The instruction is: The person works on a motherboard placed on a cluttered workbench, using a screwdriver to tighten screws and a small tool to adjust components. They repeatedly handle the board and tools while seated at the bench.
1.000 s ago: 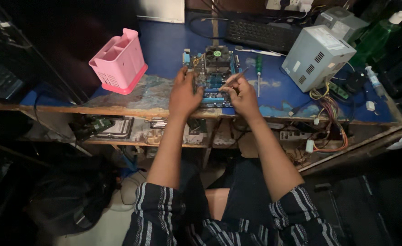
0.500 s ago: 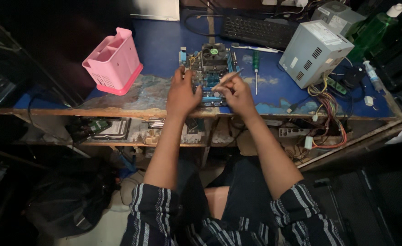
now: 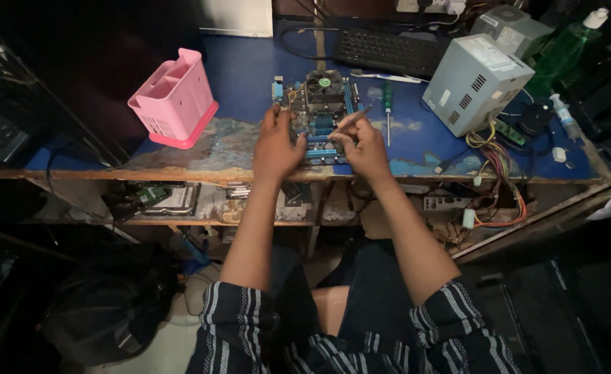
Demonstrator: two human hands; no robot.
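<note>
A blue computer motherboard [image 3: 319, 104] with a fan cooler lies on the worn blue desk [image 3: 243, 76] in the head view. My left hand [image 3: 276, 144] rests on the board's left edge, fingers curled over it. My right hand [image 3: 364, 147] grips a thin metal tool [image 3: 350, 119] like a pen, its tip down on the board's lower middle. A green-handled screwdriver [image 3: 388, 107] lies on the desk just right of the board.
A pink slotted plastic holder [image 3: 174, 97] stands at the left. A grey power supply box [image 3: 477, 83] with loose coloured wires [image 3: 489, 149] sits at the right, a black keyboard [image 3: 388, 50] behind the board, a green bottle [image 3: 562, 48] far right. A shelf under the desk holds drives and parts.
Both hands stay on the motherboard; the right hand's tool has shifted slightly over the board. The view has tilted a little.
</note>
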